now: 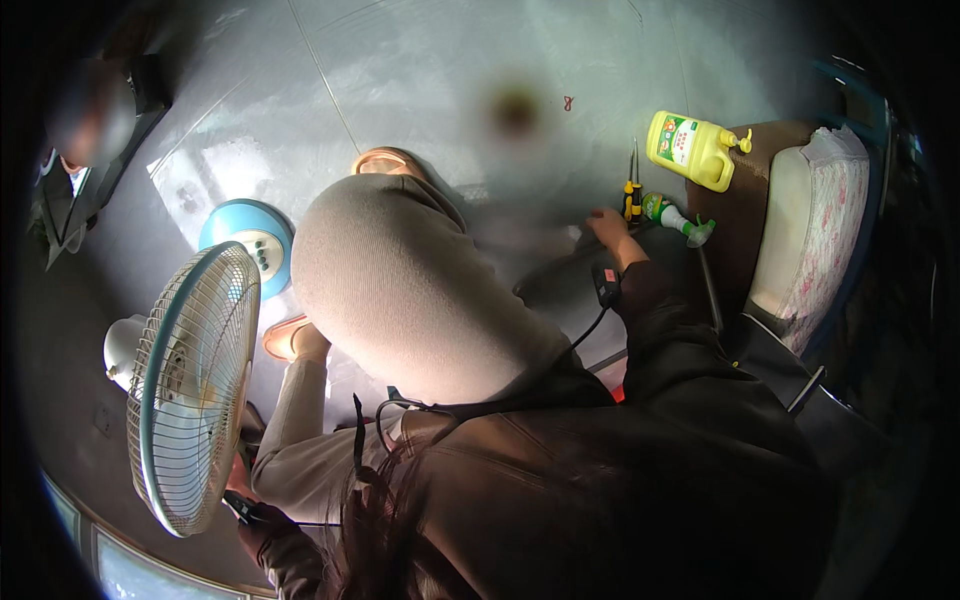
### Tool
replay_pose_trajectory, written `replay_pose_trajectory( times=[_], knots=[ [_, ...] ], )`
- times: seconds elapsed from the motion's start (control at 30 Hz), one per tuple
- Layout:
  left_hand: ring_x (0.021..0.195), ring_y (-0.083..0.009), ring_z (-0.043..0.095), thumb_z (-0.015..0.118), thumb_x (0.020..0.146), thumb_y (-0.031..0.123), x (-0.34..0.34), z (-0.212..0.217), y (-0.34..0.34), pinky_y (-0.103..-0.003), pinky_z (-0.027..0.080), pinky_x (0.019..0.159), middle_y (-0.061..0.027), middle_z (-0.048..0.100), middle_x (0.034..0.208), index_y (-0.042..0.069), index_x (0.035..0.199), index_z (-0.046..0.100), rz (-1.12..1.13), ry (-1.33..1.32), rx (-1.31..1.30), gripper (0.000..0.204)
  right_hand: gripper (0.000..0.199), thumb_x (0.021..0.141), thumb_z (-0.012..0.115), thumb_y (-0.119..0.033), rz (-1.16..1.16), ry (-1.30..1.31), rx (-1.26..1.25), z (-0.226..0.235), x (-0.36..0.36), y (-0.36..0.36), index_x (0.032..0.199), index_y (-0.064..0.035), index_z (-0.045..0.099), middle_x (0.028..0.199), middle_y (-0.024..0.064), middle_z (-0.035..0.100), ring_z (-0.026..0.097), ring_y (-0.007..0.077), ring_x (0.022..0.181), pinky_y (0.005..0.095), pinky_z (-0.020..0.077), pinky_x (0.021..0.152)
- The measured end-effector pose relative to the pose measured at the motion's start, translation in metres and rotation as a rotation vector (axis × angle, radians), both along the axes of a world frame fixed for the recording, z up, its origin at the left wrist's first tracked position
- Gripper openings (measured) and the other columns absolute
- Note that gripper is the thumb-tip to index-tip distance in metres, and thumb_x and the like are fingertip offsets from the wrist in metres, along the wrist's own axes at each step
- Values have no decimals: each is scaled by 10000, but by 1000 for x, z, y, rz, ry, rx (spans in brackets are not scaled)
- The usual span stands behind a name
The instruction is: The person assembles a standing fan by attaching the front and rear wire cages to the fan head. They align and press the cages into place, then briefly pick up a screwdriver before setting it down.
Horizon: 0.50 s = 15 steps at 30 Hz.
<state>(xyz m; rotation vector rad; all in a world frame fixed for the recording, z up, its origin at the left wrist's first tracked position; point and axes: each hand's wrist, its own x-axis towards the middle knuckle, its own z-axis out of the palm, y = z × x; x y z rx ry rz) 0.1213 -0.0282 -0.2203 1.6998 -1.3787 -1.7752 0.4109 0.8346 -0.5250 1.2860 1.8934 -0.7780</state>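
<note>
A standing fan has a round pale-blue base (225, 222) and a wire guard (185, 400) with a blue rim, on my left side. Low beside the guard's near edge is my left hand (238, 476); its fingers are mostly hidden, so any grip on the fan cannot be made out. My right hand (608, 229) reaches down to the right of my knee, fingers apart, with nothing visible in it. Just beyond it lie screwdrivers with yellow-and-black handles (632, 203) and a green-and-white spray bottle (676, 216) with a clear trigger head.
A yellow pump jug (690, 150) sits at the far right, by a brown surface and a pale cushion with a patterned side (815, 215). My bent leg (400, 280) fills the middle. Grey floor (430, 70) spreads ahead. Another person (75, 150) appears blurred at far left.
</note>
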Motion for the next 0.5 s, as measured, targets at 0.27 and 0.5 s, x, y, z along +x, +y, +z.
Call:
replay_pose_trajectory(
  times=[0.27, 0.5],
  knots=[
    [1150, -365, 600, 598, 953, 376, 15, 5, 1, -589, 510, 938, -126, 638, 1272, 43, 1263, 614, -15, -8, 3, 455, 459, 908, 672, -331, -151, 231, -315, 90, -141, 46, 1283, -66, 650, 1096, 48, 698, 638, 167, 929, 321, 501, 820],
    [1147, -359, 603, 599, 955, 370, 24, -10, 1, -580, 514, 938, -122, 641, 1269, 45, 1260, 616, -36, 11, 50, 446, 341, 977, 632, -239, 177, 731, -101, 341, -335, 164, 1267, -60, 614, 1077, 62, 655, 645, 147, 950, 281, 526, 808]
  ],
)
